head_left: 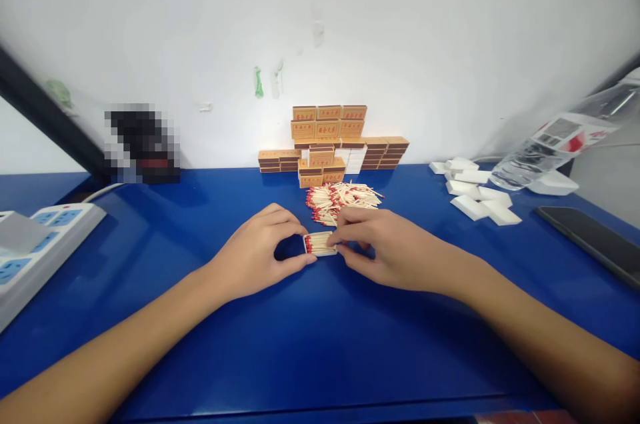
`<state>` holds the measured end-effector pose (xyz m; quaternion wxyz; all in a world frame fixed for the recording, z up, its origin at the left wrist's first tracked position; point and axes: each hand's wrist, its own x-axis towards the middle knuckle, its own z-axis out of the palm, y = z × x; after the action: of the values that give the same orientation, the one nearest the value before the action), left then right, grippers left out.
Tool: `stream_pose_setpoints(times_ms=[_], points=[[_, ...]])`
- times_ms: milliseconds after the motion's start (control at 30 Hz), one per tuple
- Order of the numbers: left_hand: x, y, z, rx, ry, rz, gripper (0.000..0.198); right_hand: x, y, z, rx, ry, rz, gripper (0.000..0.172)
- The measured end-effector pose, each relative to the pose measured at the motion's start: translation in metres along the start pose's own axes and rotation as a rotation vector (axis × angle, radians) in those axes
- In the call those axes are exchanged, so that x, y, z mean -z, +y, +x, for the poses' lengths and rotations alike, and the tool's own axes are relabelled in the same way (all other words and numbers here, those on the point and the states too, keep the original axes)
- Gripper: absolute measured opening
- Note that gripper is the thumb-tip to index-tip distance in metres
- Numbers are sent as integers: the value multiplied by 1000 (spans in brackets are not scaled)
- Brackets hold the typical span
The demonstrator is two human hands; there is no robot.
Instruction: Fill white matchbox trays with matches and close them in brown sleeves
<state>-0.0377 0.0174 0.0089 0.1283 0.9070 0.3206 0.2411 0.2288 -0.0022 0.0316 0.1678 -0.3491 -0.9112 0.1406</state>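
A small white matchbox tray (323, 253) lies on the blue table, with red-tipped matches (318, 243) lined up side by side in it, heads to the left. Thumb and fingers of my left hand (265, 247) close around the tray's left end. At its right end, my right hand (383, 244) is pinched in, a fingertip on the matches and the thumb by the tray's corner. Whether a loose match is between those fingers is hidden. Just behind the tray spreads a heap of loose matches (340, 199).
Orange matchboxes (327, 129) stand stacked against the wall behind the heap. To the right are several white empty trays (467, 207), a leaning clear plastic bottle (533, 151) and a dark phone (590, 237). A white power strip (75, 224) lies at the left.
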Motion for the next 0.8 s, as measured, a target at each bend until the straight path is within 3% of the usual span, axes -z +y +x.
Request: stream_pose_setpoints(times_ms=[667,800], points=[[-2,0,0,-21,1,-6,25,-1,-1,-1,7,-30,-8,30],[-1,1,1,-13,-10,-19,24,-2,-2,0,-28,-10,10,39]])
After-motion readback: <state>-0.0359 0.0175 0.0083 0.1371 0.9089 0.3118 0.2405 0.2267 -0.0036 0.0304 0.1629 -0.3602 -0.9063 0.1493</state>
